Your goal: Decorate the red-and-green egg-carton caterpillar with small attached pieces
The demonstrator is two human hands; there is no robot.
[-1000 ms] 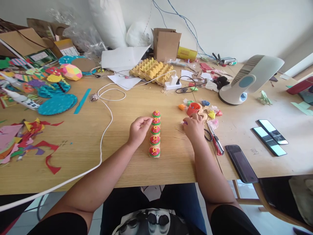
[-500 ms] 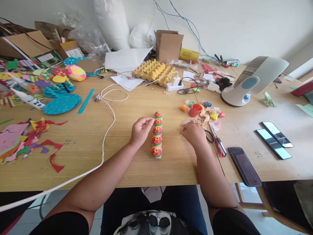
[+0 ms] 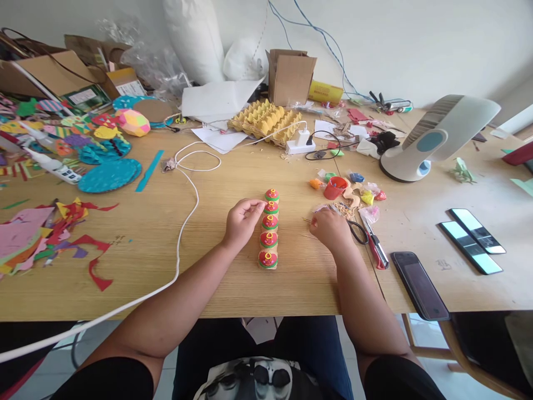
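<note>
Several red domed pieces with green rims and yellow loops stand in a row on a cardboard strip (image 3: 269, 240). At the left side of the row, near its far end, my left hand (image 3: 242, 222) has thumb and forefinger pressed together; whatever they pinch is too small to name. To the right of the row, my right hand (image 3: 328, 226) is closed in a pinch low over the table, by some thin sticks (image 3: 308, 236). Its fingertips are partly hidden. Black-handled scissors (image 3: 358, 232) lie just beyond that hand.
A red cup (image 3: 335, 188) and small coloured clay packets lie past my right hand, with a red cutter (image 3: 377, 247) and phones (image 3: 420, 284) further right. A white cable (image 3: 180, 244) crosses at the left. A yellow egg tray (image 3: 266, 122) and a fan (image 3: 433, 139) stand behind.
The whole view has shifted slightly, so things appear a little further right. Both hands keep nearly the same places and finger poses.
</note>
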